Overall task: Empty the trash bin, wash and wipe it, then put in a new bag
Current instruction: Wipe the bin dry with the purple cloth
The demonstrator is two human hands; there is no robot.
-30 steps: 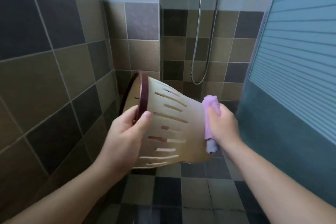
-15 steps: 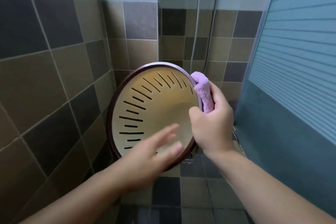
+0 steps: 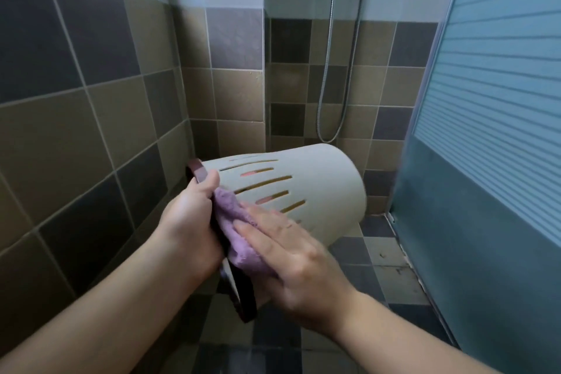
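Beige plastic bin, slotted sides, held sideways at centre, base toward 2 o'clock. Left hand grips its dark maroon rim. Right hand, fingers flat, presses fuzzy purple cloth on bin wall nr rim.

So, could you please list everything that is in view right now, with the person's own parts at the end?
trash bin: one, beige with slots and a dark maroon rim, held on its side in the air, mouth toward the left wall
cloth: one, purple, pressed on the bin's outer wall near the rim
shower hose: one, metal, hanging on the back wall
wall tiles: many, brown and grey, left and back walls
floor tiles: many, grey and beige, below the bin
shower door: one, bluish with stripes, at the right
left hand: one, grips the bin's rim
right hand: one, flat fingers press the cloth
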